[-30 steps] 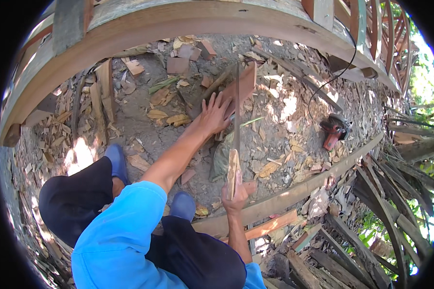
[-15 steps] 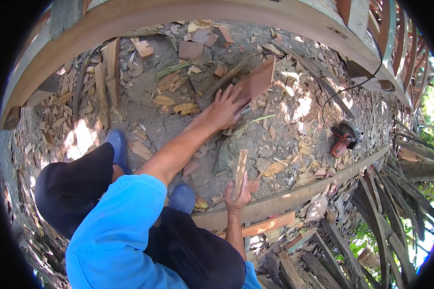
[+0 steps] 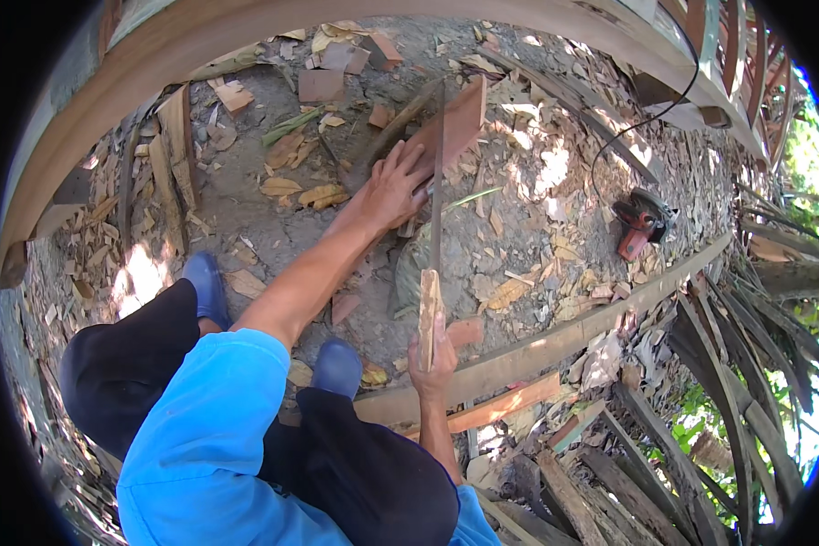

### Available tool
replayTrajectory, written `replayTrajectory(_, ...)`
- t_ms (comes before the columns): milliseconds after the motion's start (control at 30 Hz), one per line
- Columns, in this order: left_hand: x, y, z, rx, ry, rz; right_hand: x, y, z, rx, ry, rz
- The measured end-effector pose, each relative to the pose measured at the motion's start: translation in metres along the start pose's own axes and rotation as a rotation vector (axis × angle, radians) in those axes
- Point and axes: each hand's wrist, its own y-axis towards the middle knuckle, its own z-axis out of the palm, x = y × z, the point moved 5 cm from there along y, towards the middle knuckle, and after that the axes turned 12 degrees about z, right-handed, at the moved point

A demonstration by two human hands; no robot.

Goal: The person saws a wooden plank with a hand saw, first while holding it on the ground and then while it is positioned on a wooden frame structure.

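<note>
Nearest me, my right hand (image 3: 434, 357) is closed around the wooden handle (image 3: 428, 314) of a saw, its thin blade (image 3: 438, 187) running away from me, edge-on. Further out, my left hand (image 3: 393, 188) lies open and flat — fingers spread — pressing a reddish board (image 3: 455, 123) on the dirt. Beyond, to the right, a red power tool (image 3: 642, 223) sits among wood chips.

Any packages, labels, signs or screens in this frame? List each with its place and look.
None in view: no package, label, sign or screen.
What is there instead: a left hand pressing a reddish board on the ground, a right hand gripping a saw by its wooden handle, and a red power tool lying to the right with a black cord.
</note>
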Motion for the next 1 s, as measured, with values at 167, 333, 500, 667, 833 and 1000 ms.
replayTrajectory(167, -0.001, 0.001, -0.003, -0.034, 0.03, -0.002, -0.003, 0.017, 0.006, 0.042, 0.052, 0.067)
replayTrajectory(333, 0.001, 0.003, -0.001, -0.006, 0.007, 0.005, -0.002, 0.031, 0.013, 0.068, 0.1, 0.101)
replayTrajectory(500, 0.004, 0.005, 0.0, 0.022, 0.0, -0.02, 0.01, 0.033, 0.003, 0.004, 0.115, 0.046)
replayTrajectory(667, 0.002, 0.007, -0.003, 0.011, 0.013, -0.005, 0.004, 0.058, 0.012, 0.101, 0.121, 0.213)
replayTrajectory(833, 0.004, 0.008, 0.0, 0.031, 0.008, -0.017, 0.018, 0.035, -0.003, 0.073, 0.11, 0.151)
replayTrajectory(1000, 0.0, 0.007, -0.002, 0.037, 0.001, 0.013, 0.015, 0.049, 0.0, 0.079, 0.189, 0.233)
